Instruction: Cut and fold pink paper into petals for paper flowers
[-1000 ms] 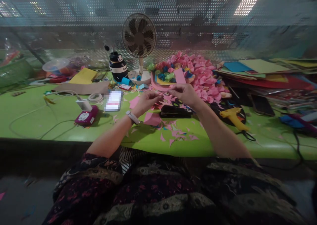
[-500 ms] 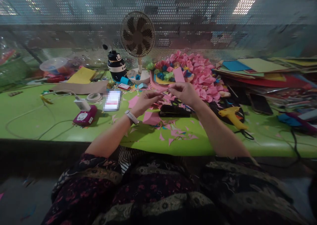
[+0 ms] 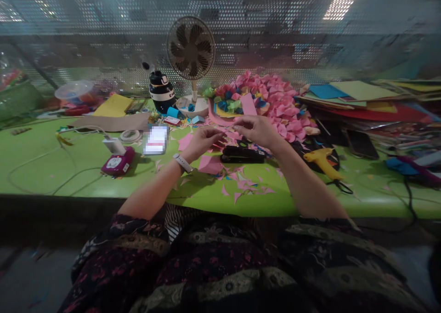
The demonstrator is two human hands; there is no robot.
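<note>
My left hand, with a pale watch band at the wrist, is over the paper scraps, its fingertips pinched together. Facing it from the right is my right hand, thumb and fingers also closed. A small gap separates the two hands. Whatever the fingertips hold is too small to tell from the pink pieces behind. Below them lies a black stapler, with a pink paper square at its left. A big heap of folded pink paper pieces rises behind my right hand.
A fan and a dark bottle stand at the back. On the left are a lit phone and a purple power adapter with cables. A yellow glue gun, another phone and stacked coloured sheets occupy the right.
My fingertips have drawn slightly apart, the left ones shifting a little left and down. The things on the table look unmoved.
</note>
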